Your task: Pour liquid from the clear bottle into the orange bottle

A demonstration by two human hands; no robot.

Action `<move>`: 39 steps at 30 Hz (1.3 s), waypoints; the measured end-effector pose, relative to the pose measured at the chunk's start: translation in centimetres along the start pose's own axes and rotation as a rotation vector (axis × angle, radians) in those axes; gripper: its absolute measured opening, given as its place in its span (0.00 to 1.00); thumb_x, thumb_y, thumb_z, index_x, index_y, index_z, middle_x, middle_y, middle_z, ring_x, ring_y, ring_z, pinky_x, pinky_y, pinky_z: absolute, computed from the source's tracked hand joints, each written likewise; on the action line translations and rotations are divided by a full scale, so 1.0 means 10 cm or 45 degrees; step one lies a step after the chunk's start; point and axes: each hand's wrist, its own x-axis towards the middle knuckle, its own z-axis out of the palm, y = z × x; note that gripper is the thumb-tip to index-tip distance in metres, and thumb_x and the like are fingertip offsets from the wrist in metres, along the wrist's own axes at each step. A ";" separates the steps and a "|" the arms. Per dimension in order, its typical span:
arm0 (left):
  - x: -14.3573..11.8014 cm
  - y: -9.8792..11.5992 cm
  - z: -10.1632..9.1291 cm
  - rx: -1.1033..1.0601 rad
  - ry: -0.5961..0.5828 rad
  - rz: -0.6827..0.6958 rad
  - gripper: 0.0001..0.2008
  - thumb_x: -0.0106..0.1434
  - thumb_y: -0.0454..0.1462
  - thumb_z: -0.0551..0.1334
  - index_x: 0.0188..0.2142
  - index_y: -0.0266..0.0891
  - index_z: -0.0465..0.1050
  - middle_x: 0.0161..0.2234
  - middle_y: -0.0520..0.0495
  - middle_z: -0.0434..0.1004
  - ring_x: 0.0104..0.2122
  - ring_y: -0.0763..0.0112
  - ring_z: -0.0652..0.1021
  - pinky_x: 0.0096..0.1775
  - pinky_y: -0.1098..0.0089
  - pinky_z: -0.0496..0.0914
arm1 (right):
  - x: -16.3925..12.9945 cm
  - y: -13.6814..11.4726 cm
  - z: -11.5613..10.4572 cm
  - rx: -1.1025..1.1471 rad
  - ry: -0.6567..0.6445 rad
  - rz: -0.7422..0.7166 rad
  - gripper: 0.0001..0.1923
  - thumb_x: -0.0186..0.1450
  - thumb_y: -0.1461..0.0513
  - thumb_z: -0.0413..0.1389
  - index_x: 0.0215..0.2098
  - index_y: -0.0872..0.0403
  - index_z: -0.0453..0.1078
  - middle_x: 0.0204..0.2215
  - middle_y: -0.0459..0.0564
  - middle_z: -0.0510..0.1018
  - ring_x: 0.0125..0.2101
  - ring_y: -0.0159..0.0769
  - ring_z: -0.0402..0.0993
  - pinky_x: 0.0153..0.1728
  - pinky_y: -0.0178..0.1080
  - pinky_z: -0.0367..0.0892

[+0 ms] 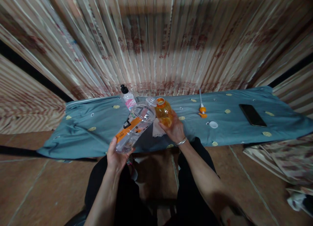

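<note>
My left hand is wrapped round the base of a large clear plastic bottle with an orange label. That bottle is tilted, its uncapped mouth up and to the right, close to the neck of an orange see-through bottle. My right hand grips the orange bottle from its right side; its round mouth is open, and some liquid seems to lie low in it. Whether the two mouths touch I cannot tell. An orange pump top with a pale tube lies to the right, near a white round cap.
A bottle with a black cap stands behind the clear bottle. A pale tissue lies partly under the orange bottle. Farther right is a dark phone. All rest on a teal patterned cloth, with a striped curtain behind.
</note>
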 end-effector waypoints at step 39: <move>-0.08 0.13 0.04 0.036 -0.012 0.084 0.33 0.35 0.41 0.85 0.44 0.37 0.85 0.37 0.43 0.88 0.28 0.60 0.83 0.15 0.73 0.70 | 0.04 -0.06 -0.08 0.167 -0.079 0.061 0.40 0.60 0.54 0.69 0.66 0.53 0.62 0.57 0.62 0.82 0.56 0.57 0.83 0.56 0.57 0.80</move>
